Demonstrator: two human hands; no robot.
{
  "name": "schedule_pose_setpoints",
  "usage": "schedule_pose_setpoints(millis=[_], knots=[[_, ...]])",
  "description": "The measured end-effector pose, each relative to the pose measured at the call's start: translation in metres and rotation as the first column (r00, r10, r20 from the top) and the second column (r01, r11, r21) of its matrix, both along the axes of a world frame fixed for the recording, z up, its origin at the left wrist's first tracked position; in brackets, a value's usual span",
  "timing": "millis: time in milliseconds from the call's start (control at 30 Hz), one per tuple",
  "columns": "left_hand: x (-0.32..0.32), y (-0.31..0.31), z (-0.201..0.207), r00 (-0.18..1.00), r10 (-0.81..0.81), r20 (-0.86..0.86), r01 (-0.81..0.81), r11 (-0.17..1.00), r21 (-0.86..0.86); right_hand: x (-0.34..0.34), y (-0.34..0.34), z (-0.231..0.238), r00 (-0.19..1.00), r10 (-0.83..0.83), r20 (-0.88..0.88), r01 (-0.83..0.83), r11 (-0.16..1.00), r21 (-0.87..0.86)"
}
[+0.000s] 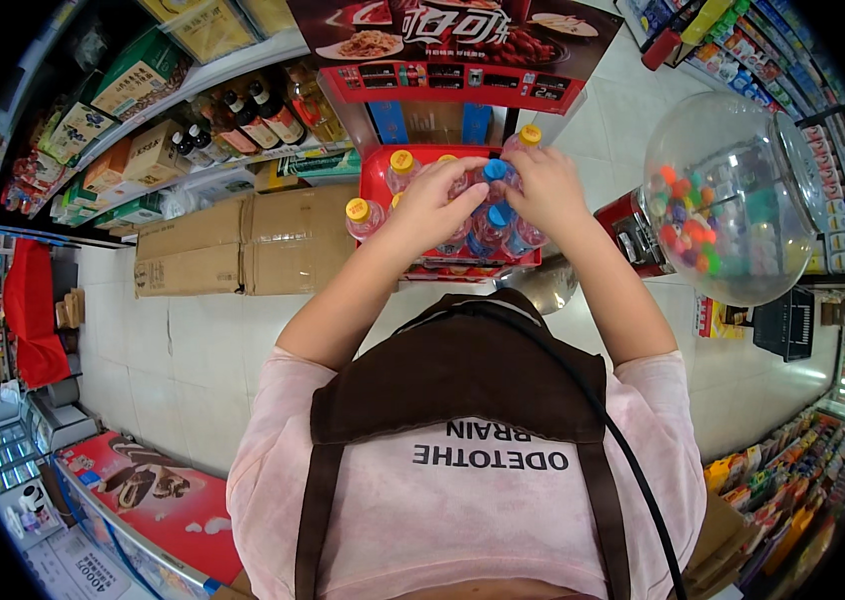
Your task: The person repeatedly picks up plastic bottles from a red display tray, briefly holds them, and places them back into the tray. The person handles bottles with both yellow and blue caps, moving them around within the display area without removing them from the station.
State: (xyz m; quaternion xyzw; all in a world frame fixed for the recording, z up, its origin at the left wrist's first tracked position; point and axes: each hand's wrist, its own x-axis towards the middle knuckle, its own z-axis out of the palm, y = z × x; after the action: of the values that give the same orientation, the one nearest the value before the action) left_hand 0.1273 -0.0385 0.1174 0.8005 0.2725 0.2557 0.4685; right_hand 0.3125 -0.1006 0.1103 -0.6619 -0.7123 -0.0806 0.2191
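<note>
Both of my hands reach over a red display shelf (373,182) full of clear plastic bottles. Between them stands a bottle with a blue cap (495,170). My left hand (433,208) comes at it from the left, thumb and fingers closed about its top. From the right, my right hand (549,192) has its thumb and bent fingers around the same bottle. The hands partly hide its body. A second blue-capped bottle (489,236) stands just nearer. Yellow-capped bottles stand around, one at the left corner (364,220) and one behind my right hand (530,135).
A large cardboard box (243,245) lies left of the display, below shelves of dark sauce bottles (273,115). On the right stands a clear round globe (733,200) with colourful balls inside. A black basket (784,325) sits on the floor. A printed sign (463,45) tops the display.
</note>
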Motion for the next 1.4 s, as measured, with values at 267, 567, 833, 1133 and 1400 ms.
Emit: schedule_pose_setpoints(millis=[267,567,833,1133,1400], knots=[[0.034,0.013,-0.044,0.899,0.258,-0.354,0.051,0.741,0.67,0.0,0.02,-0.025,0.994,-0.064,0.09,0.075,0.989,-0.128],[0.035,0.016,-0.044,0.921,0.183,-0.345,0.041,0.834,0.55,-0.001,0.025,-0.031,0.999,-0.05,0.015,0.052,0.986,-0.16],[0.029,0.019,-0.034,0.979,0.135,-0.155,-0.016,0.805,0.594,0.001,0.025,-0.001,0.99,-0.001,-0.141,-0.004,0.999,-0.033],[0.026,0.012,-0.013,0.963,0.027,0.269,-0.036,0.999,0.026,0.004,0.016,0.092,0.953,0.169,-0.253,-0.097,0.957,0.274],[0.025,0.009,-0.007,0.926,-0.043,0.376,0.207,0.89,-0.407,0.0,0.0,0.149,0.825,0.309,-0.473,-0.115,0.912,0.395]])
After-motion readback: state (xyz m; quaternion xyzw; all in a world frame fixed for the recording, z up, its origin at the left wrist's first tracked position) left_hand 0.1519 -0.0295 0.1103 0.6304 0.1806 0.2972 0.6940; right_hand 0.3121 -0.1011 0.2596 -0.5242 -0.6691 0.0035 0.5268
